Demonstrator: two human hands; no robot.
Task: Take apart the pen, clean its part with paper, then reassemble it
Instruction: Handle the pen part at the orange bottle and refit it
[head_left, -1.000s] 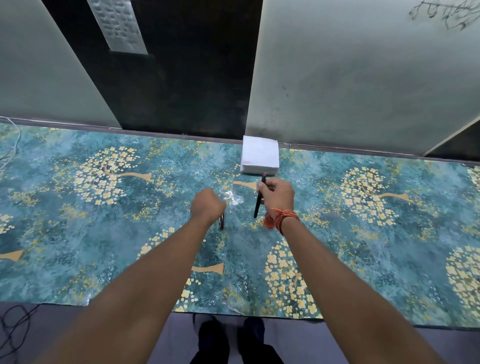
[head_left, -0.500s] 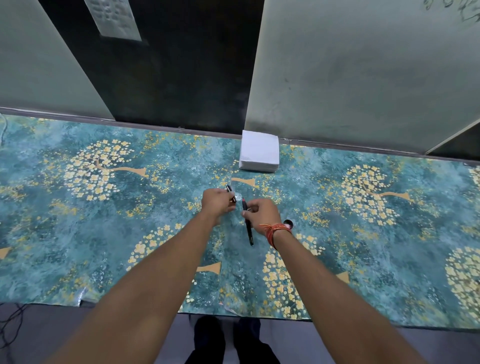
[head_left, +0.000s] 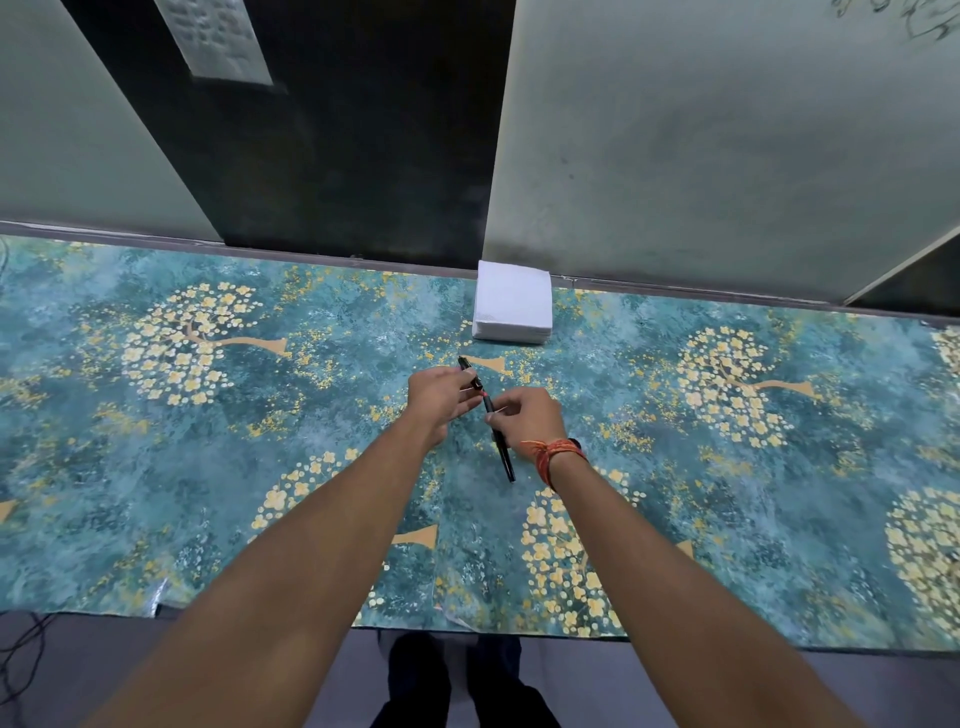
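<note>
Teal floral tablecloth (head_left: 156, 467) against grey wall (head_left: 727, 156)

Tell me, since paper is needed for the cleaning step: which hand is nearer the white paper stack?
Left, narrowly. The left hand sits just short and left of the paper stack; the right hand is lower, nearer the person.
</note>
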